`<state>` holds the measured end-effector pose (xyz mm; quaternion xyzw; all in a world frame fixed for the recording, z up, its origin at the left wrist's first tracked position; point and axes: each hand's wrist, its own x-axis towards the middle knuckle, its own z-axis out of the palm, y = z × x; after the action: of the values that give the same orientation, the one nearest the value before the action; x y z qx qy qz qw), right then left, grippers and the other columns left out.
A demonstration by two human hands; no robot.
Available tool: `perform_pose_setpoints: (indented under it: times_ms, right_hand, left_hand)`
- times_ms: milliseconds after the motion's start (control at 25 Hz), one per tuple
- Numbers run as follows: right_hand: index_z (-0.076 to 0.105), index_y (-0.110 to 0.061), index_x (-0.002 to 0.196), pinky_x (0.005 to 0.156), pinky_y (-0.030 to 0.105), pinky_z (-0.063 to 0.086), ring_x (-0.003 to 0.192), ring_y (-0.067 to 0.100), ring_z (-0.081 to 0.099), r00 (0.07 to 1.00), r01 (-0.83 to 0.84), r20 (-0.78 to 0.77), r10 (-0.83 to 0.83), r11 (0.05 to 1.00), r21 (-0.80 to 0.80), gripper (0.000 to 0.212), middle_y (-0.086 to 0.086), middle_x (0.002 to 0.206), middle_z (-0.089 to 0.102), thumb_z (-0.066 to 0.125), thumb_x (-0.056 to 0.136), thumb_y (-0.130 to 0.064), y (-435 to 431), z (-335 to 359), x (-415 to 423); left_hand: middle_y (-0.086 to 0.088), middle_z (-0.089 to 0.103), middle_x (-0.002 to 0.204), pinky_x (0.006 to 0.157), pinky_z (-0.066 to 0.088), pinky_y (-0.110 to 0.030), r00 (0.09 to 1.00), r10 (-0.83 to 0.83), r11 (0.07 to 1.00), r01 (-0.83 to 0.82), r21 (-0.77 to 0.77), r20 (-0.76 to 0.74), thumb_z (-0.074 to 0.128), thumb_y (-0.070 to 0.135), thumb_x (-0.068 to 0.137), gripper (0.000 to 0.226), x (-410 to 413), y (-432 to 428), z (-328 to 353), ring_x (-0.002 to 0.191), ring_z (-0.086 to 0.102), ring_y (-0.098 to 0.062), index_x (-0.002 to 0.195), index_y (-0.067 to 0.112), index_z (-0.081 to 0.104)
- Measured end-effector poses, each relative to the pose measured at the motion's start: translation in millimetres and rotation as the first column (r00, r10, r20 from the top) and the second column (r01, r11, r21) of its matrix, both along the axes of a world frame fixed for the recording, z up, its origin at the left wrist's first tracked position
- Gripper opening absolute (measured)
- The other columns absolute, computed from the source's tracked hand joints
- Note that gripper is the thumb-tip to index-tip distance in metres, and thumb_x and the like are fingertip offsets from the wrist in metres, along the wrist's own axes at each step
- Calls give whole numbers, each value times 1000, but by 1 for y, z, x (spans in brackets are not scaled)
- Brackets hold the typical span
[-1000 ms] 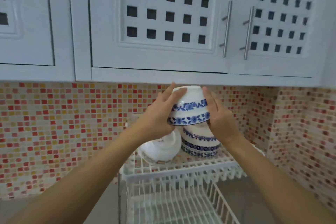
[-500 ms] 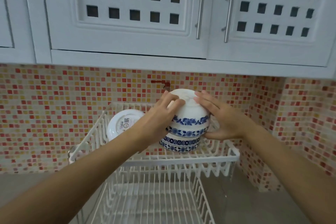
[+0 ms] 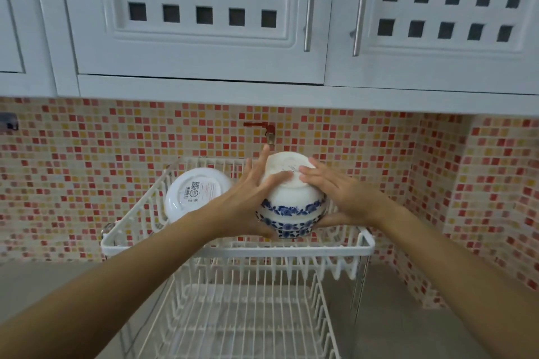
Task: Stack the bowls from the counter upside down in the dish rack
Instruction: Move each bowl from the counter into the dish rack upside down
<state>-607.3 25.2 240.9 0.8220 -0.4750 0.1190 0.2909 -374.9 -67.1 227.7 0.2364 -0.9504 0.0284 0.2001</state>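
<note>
Blue-patterned bowl [image 3: 291, 195], upside down, clasped by left hand [image 3: 250, 201] and right hand [image 3: 335, 198]; now lower, nested on the rack [image 3: 233, 251] stack.

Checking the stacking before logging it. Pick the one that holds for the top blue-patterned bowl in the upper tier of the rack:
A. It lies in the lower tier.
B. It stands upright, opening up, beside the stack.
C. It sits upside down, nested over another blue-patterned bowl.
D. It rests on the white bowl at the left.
C: the top bowl shows its foot ring upward and covers a second patterned bowl, with the left hand and right hand on it.
</note>
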Motion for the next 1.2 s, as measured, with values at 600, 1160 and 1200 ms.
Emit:
perform_pose_setpoints:
  times_ms: [600, 1160, 1200]
  right_hand:
    - [-13, -18, 149, 110, 44, 38, 147, 23, 6, 962, 236, 79, -260, 944, 231, 131, 0, 158, -19, 73, 61, -63, -12, -6, 7]
    - [0, -8, 149, 106, 37, 42, 138, 21, 20, 964, 227, 95, -250, 953, 199, 132, 6, 151, 10, 81, 56, -56, -12, -7, 14]
    - [0, -9, 149, 104, 38, 43, 137, 21, 21, 963, 232, 91, -254, 952, 200, 132, 6, 151, 10, 81, 56, -55, -12, -7, 14]
  left_hand:
    - [-5, -10, 155, 113, 31, -44, 986, 47, 996, -33, 83, -163, 81, 48, 60, 111, -11, 8, -15, 142, 8, -31, 144, 27, 13]
    - [-17, -2, 155, 113, 32, -44, 997, 79, 996, -79, -27, -21, 81, 41, 66, 117, -11, 4, -22, 142, 17, -37, 149, 14, 2]
    - [-17, -1, 155, 112, 34, -43, 997, 78, 996, -79, -32, -22, 81, 40, 66, 116, -10, 3, -22, 141, 19, -36, 149, 14, 3]
